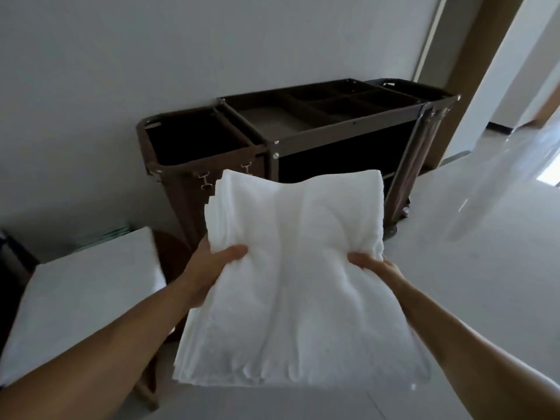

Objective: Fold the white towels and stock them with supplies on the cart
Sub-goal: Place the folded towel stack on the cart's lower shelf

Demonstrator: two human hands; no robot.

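Nearest the camera, two bare forearms reached forward and both hands gripped a thick, folded white terry towel [297, 268], held up in the air between them with its layered edges showing along the left side and its lower end drooping toward the person. The left hand [216, 262] clamped the towel's left edge with the thumb pressed flat on top, and the right hand [374, 265] pinched the right edge the same way; the fingers of both hands lay hidden under the cloth. A flat white surface [81, 283] sat below and to the left of the towel, with something pale green [106, 236] just behind it, too blurred to identify. A wider white surface [485, 253] stretched away on the right, and a sheet of clear plastic [500, 183] hung above it. Beyond the towel stood a brown metal-framed housekeeping cart [303, 137] against a plain grey wall [181, 56]. At its left end an open dark bag [194, 137] hung in the frame, its inside too dark to read. The cart's top tray [266, 116] was split into a larger flat section beside the bag and several smaller compartments toward the right, whose contents could not be made out
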